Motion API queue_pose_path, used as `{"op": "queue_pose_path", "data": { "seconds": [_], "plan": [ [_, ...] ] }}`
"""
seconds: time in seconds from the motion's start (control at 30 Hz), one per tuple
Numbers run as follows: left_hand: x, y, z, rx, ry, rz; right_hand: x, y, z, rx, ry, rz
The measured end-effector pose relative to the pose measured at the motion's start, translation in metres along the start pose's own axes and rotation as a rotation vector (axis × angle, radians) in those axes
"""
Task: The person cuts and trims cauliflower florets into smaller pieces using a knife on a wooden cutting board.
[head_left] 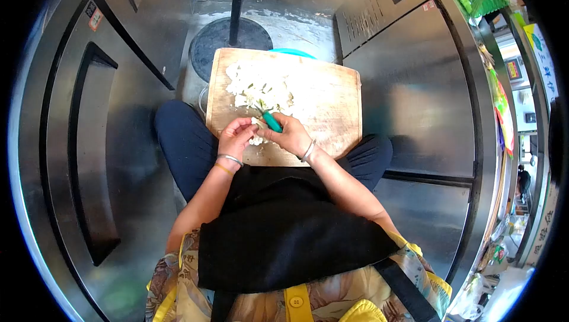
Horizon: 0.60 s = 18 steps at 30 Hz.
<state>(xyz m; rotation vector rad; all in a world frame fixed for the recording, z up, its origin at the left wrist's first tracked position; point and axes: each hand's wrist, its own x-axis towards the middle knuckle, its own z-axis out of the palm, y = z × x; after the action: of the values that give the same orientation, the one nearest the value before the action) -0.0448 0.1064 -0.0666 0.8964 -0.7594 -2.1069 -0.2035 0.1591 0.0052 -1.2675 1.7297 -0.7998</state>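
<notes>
Over the near half of a wooden cutting board [335, 106], my left hand [236, 136] pinches a small piece of cauliflower [256, 140]. My right hand [289, 135] is wrapped round the green handle of a small knife [272, 122], close beside the left fingertips. The knife's blade is short and hard to make out. Farther up the board lies a spread pile of cut cauliflower pieces [255, 88], pale white with some greenish stems. Both hands are almost touching.
The board rests in front of my lap, between my knees. Stainless steel cabinets stand close on the left [136, 162] and right [415, 97]. Behind the board are a black round base with a pole [234, 37] and the edge of a blue basin [293, 53].
</notes>
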Motion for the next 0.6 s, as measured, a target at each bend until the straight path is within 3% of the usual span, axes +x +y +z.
{"op": "queue_pose_path", "data": {
  "seconds": [0.03, 0.07, 0.1, 0.2, 0.37, 0.43, 0.5, 0.6],
  "plan": [
    [-0.002, -0.001, 0.001, 0.058, -0.047, 0.023, -0.003, -0.002, -0.001, -0.078, -0.084, 0.015],
    [-0.003, -0.001, 0.001, 0.102, -0.066, 0.012, -0.005, 0.005, 0.003, -0.043, -0.027, -0.118],
    [-0.005, -0.001, 0.001, 0.11, -0.065, 0.009, -0.007, 0.007, 0.001, -0.035, -0.025, -0.118],
    [-0.009, -0.002, 0.001, 0.308, -0.163, 0.058, -0.016, 0.0, -0.012, 0.183, -0.212, 0.178],
    [-0.017, 0.003, 0.015, 0.63, -0.227, 0.155, -0.024, 0.044, -0.009, 0.203, -0.143, -0.023],
    [-0.021, 0.013, 0.025, 1.143, -0.288, 0.301, -0.029, 0.052, -0.013, 0.026, -0.178, -0.022],
    [-0.028, 0.028, 0.049, 1.269, -0.332, 0.327, -0.031, 0.066, -0.015, 0.136, -0.212, -0.032],
    [-0.02, 0.032, 0.06, 1.699, -0.456, 0.599, -0.046, 0.072, -0.033, 0.112, -0.163, 0.013]
  ]
}}
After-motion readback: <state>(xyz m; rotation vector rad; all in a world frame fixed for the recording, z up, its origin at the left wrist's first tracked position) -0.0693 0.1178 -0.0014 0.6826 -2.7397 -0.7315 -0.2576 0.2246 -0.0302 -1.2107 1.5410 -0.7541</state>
